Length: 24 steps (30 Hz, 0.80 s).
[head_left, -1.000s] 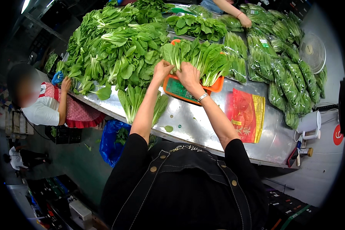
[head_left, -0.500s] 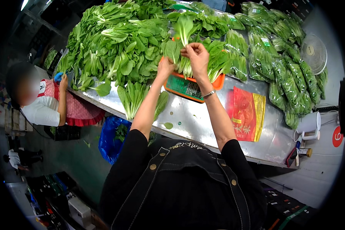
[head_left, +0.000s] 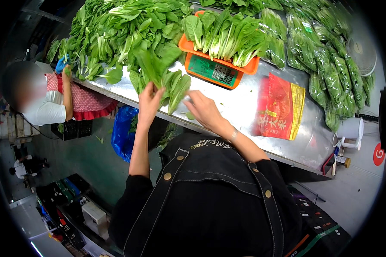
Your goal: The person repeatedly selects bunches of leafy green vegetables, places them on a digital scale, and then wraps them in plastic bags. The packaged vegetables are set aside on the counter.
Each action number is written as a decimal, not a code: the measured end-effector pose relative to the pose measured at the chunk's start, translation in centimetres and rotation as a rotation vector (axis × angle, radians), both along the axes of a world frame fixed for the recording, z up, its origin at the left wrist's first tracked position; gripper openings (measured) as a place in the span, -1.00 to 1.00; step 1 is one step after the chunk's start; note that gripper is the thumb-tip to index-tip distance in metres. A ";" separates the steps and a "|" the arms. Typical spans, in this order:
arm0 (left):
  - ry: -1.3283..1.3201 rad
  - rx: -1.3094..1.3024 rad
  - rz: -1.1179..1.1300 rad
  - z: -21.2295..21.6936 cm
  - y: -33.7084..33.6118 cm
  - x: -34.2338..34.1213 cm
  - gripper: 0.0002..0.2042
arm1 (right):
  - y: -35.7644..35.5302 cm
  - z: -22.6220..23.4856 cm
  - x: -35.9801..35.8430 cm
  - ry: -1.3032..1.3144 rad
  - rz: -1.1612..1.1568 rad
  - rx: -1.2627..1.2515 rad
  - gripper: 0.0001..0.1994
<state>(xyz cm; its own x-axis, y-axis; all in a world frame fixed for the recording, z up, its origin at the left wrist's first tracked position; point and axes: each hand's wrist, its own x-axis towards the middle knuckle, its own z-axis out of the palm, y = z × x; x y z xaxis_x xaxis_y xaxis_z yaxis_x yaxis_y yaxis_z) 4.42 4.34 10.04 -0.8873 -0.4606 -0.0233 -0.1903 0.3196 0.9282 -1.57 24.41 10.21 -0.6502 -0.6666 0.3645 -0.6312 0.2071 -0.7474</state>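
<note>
The person's left hand [head_left: 148, 100] is raised at the near edge of the steel table [head_left: 240, 113], and its fingers are closed around the stalks of a bunch of leafy greens [head_left: 158, 70], which stands up from the hand and partly leans over the edge. The right hand [head_left: 203, 109] is just beside it, to the right, low over the table; it is blurred, so one cannot tell if it grips something, but it looks half open near the pale stalk ends. To the right of this hand a red and yellow bag [head_left: 278, 107] lies flat on the table. Beyond both hands stands an orange scale [head_left: 214, 68] with a row of greens on its tray. Farther to the left of the hands is a big heap of greens [head_left: 116, 30], and a second person's hand in a blue glove [head_left: 61, 65] touches its edge. Far to the right, packed greens in clear bags [head_left: 330, 64] lie in rows.
</note>
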 end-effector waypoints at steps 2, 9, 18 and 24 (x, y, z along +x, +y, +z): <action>-0.180 -0.250 -0.057 -0.2 0.7 1.4 -0.80 | 5.2 -1.8 1.3 -0.099 0.065 0.309 -0.83; -0.284 -0.550 -0.127 -8.1 0.5 3.4 -0.67 | 19.4 -4.8 8.2 -0.112 0.194 0.902 -0.83; -0.363 -0.535 -0.119 1.3 -0.9 -3.6 -0.47 | 17.0 1.8 1.3 -0.364 0.020 0.561 -0.70; -0.226 -0.202 -0.068 -2.5 -0.7 -20.3 -0.25 | 8.6 -1.2 -11.4 -0.280 -0.729 -0.257 -0.49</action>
<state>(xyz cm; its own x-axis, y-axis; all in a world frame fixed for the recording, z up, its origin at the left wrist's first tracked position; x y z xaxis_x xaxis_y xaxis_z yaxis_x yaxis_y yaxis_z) -15.86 3.68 7.49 -0.8991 -0.4157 -0.1373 -0.3563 0.5125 0.7813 -12.94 33.00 9.02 -0.9773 0.0407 0.2080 -0.1873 0.2939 -0.9373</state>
